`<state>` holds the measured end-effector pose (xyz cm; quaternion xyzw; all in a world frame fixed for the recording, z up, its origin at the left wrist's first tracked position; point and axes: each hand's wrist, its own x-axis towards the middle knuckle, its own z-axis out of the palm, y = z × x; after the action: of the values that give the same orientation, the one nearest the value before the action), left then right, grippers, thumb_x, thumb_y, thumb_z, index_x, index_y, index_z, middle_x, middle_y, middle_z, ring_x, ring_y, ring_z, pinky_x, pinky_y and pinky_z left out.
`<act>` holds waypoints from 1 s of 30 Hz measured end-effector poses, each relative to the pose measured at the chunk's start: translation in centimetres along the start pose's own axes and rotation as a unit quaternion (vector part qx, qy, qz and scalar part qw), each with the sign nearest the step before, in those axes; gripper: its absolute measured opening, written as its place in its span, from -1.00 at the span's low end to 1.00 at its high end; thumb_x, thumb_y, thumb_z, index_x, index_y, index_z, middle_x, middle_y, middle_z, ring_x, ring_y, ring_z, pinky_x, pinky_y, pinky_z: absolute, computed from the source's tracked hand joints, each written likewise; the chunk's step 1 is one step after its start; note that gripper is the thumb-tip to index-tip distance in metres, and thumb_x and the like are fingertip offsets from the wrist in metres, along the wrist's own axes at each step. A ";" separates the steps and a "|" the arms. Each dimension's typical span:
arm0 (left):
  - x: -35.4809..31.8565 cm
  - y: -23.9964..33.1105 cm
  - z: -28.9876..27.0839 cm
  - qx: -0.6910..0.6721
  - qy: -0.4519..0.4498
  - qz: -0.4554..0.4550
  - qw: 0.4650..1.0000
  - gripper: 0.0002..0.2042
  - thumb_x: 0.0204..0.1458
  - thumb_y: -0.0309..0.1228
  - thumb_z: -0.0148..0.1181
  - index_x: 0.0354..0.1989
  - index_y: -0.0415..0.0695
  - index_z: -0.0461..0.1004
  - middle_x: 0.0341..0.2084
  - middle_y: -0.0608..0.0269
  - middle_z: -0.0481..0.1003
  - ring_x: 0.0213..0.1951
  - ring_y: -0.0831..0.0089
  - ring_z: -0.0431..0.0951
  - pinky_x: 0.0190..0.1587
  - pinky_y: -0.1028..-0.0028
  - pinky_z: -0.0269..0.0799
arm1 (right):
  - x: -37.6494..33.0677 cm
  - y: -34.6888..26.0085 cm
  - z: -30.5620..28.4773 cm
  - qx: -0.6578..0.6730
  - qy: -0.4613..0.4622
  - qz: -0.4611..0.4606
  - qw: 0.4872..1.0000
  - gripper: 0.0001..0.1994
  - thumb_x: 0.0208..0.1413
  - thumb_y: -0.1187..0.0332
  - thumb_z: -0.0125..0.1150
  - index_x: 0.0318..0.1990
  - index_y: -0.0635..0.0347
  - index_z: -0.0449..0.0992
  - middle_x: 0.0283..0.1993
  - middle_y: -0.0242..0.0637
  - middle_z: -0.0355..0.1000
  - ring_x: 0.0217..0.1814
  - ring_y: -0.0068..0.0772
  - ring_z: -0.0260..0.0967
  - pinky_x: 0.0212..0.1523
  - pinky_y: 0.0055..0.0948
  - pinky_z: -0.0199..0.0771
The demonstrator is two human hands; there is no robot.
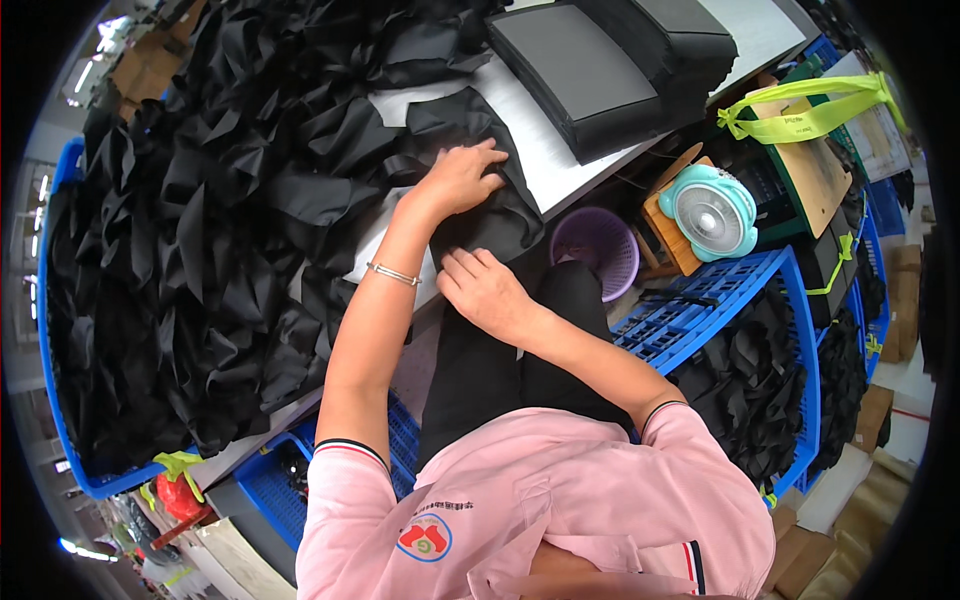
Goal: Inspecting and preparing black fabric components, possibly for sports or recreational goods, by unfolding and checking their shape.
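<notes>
A black fabric piece (pixel 478 215) lies on the white table (pixel 545 150), hanging over its near edge. My left hand (pixel 462 178), with a thin bracelet on its wrist, rests on top of the piece, fingers curled into the cloth. My right hand (pixel 487 290) is at the table's edge just below, fingers bent on the lower part of the same piece. Both hands are close together, the left one farther out on the table.
A big heap of black fabric pieces (pixel 200 250) fills the table's left, rimmed by a blue crate (pixel 58 400). A stack of dark flat panels (pixel 590 70) lies beyond. A purple basket (pixel 600 248), a teal fan (pixel 712 212) and a blue crate (pixel 765 290) holding black pieces stand right.
</notes>
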<state>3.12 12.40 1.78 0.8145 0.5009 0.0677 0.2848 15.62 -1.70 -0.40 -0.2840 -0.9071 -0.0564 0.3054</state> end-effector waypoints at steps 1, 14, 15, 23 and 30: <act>0.4 -0.5 0.1 -0.006 0.004 0.000 1.000 -0.54 0.16 -0.23 0.15 0.24 -0.05 0.48 0.39 -0.03 0.23 0.36 -0.10 0.27 0.40 -0.17 0.04 | 0.1 0.4 -0.7 0.067 0.001 0.063 0.996 -0.89 0.05 0.40 0.24 -0.28 0.20 0.52 -0.17 -0.15 0.52 -0.08 -0.17 0.50 -0.10 -0.23 0.47; -3.0 1.8 -1.7 0.025 0.100 -0.038 0.994 -0.25 0.00 -0.21 0.42 0.36 -0.22 0.25 0.38 -0.22 0.18 0.46 -0.18 0.04 0.45 -0.08 -0.06 | 6.3 22.1 -5.1 -0.163 -0.008 0.327 0.931 -0.67 0.14 0.06 0.30 -0.18 0.13 0.68 -0.16 -0.13 0.57 -0.09 -0.04 0.54 -0.05 -0.11 0.52; -4.0 2.8 -1.7 0.019 0.167 0.003 0.986 -0.25 0.00 -0.21 0.42 0.36 -0.21 0.26 0.40 -0.20 0.17 0.47 -0.13 0.04 0.46 -0.02 -0.05 | 6.3 22.3 -5.4 -0.137 -0.018 0.344 0.929 -0.66 0.16 0.04 0.27 -0.20 0.13 0.69 -0.15 -0.11 0.57 -0.06 -0.04 0.54 -0.03 -0.13 0.53; -9.9 11.5 3.1 -0.595 0.132 0.106 0.786 -0.24 0.20 -0.09 0.27 0.46 -0.21 0.12 0.43 -0.06 0.15 0.48 0.14 0.10 0.46 0.24 0.02 | 4.9 15.2 -9.8 -0.299 0.060 0.245 0.920 -0.78 0.29 0.24 0.16 -0.35 0.16 0.53 -0.28 -0.27 0.54 -0.22 -0.17 0.54 -0.32 -0.22 0.55; -10.1 12.6 11.3 -0.823 -0.013 0.064 0.565 0.09 -0.02 0.40 0.12 0.51 -0.14 -0.08 0.47 0.07 0.03 0.47 0.22 0.04 0.48 0.13 -0.04 | -3.4 -0.3 -14.9 -0.056 0.014 0.268 0.962 -0.82 0.26 0.46 0.17 -0.03 0.32 0.47 -0.06 -0.09 0.56 -0.23 -0.03 0.57 -0.27 -0.23 0.57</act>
<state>12.42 -4.97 0.88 0.2586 0.1708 0.4582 0.8331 25.46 -7.71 9.63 -0.5328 -0.7888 -0.0266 0.3053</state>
